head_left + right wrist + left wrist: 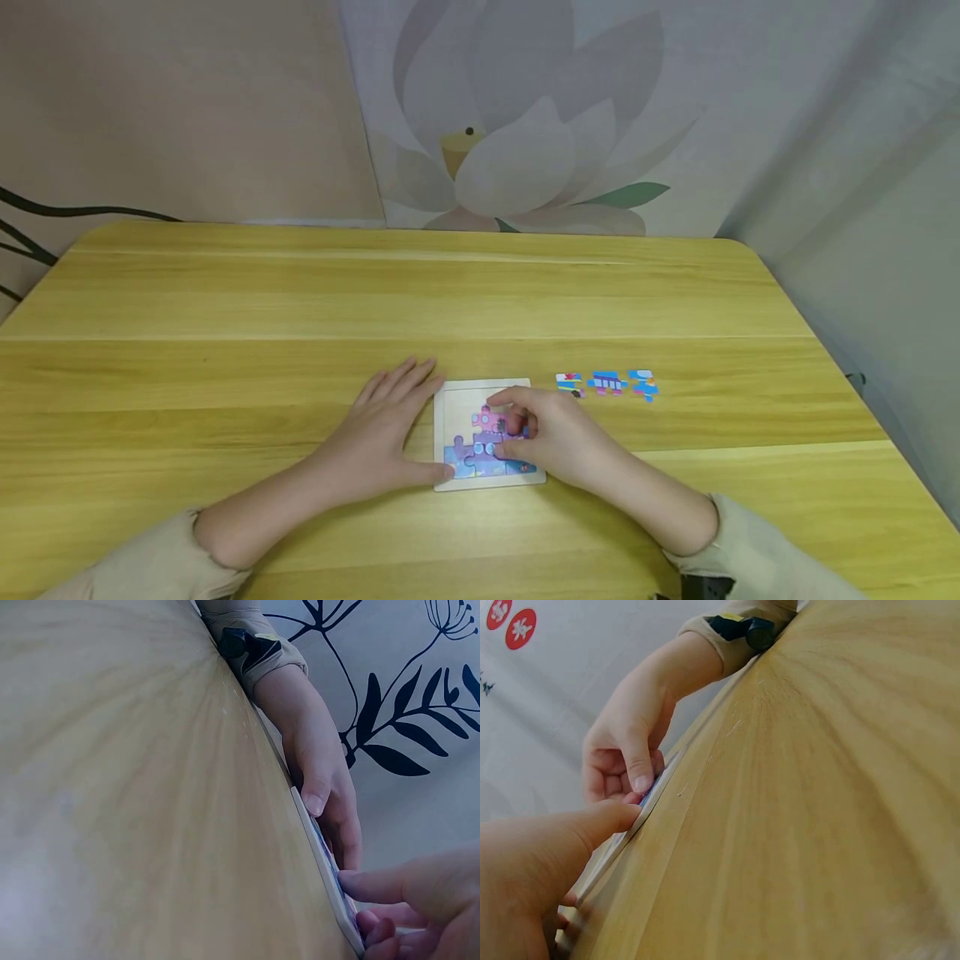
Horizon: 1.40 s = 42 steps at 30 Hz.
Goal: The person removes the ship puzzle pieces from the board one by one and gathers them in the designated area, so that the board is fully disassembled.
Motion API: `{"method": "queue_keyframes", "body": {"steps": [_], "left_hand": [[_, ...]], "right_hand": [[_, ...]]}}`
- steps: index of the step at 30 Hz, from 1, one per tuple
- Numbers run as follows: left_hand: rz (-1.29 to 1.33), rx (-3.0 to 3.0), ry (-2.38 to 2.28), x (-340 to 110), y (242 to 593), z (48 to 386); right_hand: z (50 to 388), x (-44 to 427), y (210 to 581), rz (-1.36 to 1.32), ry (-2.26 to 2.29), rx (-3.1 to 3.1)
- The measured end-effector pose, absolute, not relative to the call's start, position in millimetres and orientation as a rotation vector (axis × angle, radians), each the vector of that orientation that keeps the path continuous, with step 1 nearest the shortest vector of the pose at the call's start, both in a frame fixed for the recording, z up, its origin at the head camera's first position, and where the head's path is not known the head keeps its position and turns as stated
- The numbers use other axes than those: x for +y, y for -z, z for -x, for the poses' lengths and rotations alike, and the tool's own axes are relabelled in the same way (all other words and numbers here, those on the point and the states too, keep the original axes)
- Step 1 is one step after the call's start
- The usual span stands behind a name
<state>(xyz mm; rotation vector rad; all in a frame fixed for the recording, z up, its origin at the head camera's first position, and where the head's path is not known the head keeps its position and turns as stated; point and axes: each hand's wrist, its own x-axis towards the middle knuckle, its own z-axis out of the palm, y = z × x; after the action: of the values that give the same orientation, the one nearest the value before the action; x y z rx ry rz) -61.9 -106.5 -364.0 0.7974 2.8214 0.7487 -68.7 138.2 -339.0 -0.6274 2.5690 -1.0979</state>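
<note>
A square jigsaw tray (459,400) with a pale frame lies on the table, its lower part filled with blue and purple pieces. My left hand (382,442) lies flat along the tray's left side, fingers spread, the thumb on its lower left corner. A pink puzzle piece (486,420) sits above the purple ones inside the tray. Over it, my right hand (558,433) has thumb and forefinger curled about the piece, which they appear to pinch; its right part is hidden. Both wrist views show the tray edge-on, with the right thumb (639,769) pointing down at it.
Beyond the right hand, three loose puzzle pieces, a striped one (568,382), a blue one with a carriage-like pattern (607,382) and another blue one (642,383), lie in a row on the wooden table (300,292). Dark cables (82,211) run at the far left.
</note>
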Motion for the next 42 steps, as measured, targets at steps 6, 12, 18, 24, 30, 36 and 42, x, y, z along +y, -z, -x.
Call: {"method": "queue_keyframes", "body": {"steps": [6, 12, 18, 24, 30, 36, 42], "left_hand": [[-0.791, 2.817, -0.752, -107, 363, 62], [-0.787, 2.819, -0.76, -108, 363, 62], [-0.785, 2.816, -0.766, -109, 363, 62], [-0.779, 2.815, -0.76, -110, 363, 62], [-0.782, 2.821, -0.751, -110, 364, 62], [-0.795, 2.825, -0.756, -109, 364, 61], [-0.802, 2.827, -0.752, -107, 363, 61]], "right_hand": [[69, 136, 339, 0.636, 1.03, 2.596], [72, 134, 338, 0.696, 0.976, 2.603], [72, 132, 337, 0.72, 0.957, 2.609], [71, 130, 337, 0.689, 0.939, 2.626], [68, 129, 336, 0.671, 0.943, 2.644], [63, 132, 339, 0.657, 0.984, 2.676], [59, 134, 339, 0.631, 1.073, 2.67]]}}
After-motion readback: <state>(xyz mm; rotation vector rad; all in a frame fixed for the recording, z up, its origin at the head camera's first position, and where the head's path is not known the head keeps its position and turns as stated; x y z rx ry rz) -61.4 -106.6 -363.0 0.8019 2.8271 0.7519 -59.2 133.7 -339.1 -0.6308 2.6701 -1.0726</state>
